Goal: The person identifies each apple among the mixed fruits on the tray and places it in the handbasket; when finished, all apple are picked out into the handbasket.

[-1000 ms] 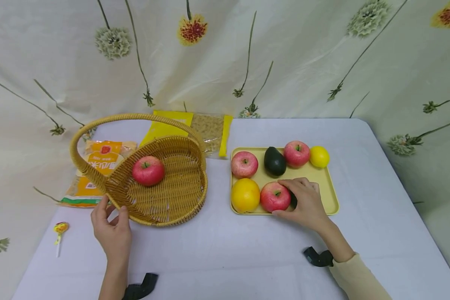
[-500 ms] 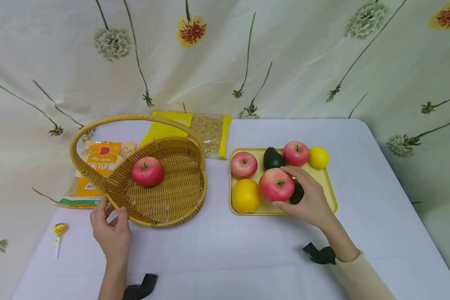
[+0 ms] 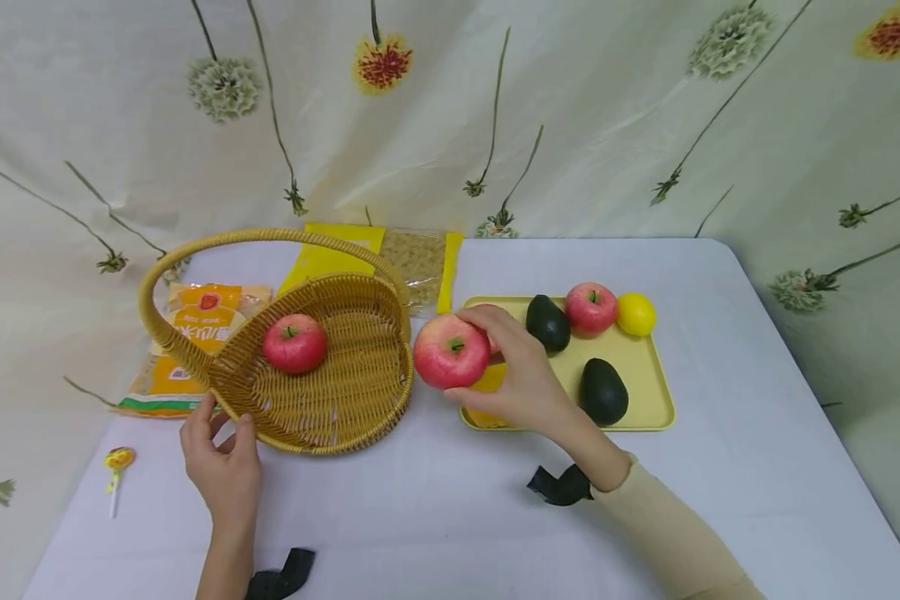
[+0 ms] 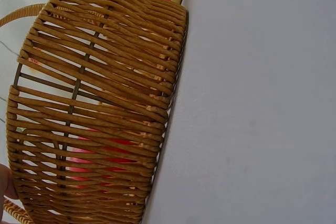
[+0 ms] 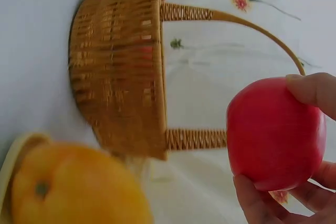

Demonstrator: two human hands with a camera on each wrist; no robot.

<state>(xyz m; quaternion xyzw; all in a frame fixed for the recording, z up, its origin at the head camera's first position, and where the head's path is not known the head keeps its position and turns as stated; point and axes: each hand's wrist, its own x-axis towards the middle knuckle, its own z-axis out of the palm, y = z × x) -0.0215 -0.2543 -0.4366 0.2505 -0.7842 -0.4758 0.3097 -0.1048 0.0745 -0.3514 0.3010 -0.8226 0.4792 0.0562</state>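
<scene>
My right hand [image 3: 528, 379] grips a red apple [image 3: 450, 352] between thumb and fingers, lifted between the tray and the basket. In the right wrist view the held apple [image 5: 275, 135] shows large, apart from the basket. A brown wicker basket [image 3: 356, 333] with a tall handle contains another apple [image 3: 295, 343]. At the basket's near-left rim, my left hand [image 3: 223, 467] holds the edge with its fingertips. The yellow tray [image 3: 648, 375] bears two avocados, one of them [image 3: 603, 392] near its front edge, and a red apple [image 3: 591, 308]. An orange [image 5: 79, 187] and another apple are partly hidden behind my right hand.
A lemon [image 3: 636, 314] lies at the tray's back right corner. Behind the basket is a yellow food packet [image 3: 420, 258]; an orange packet [image 3: 206, 317] lies to its left. A lollipop [image 3: 118, 471] is at the table's left side.
My right hand has lifted the apple from the front of the tray and carried it left toward the basket, uncovering the front avocado. The left hand stays at the basket rim.
</scene>
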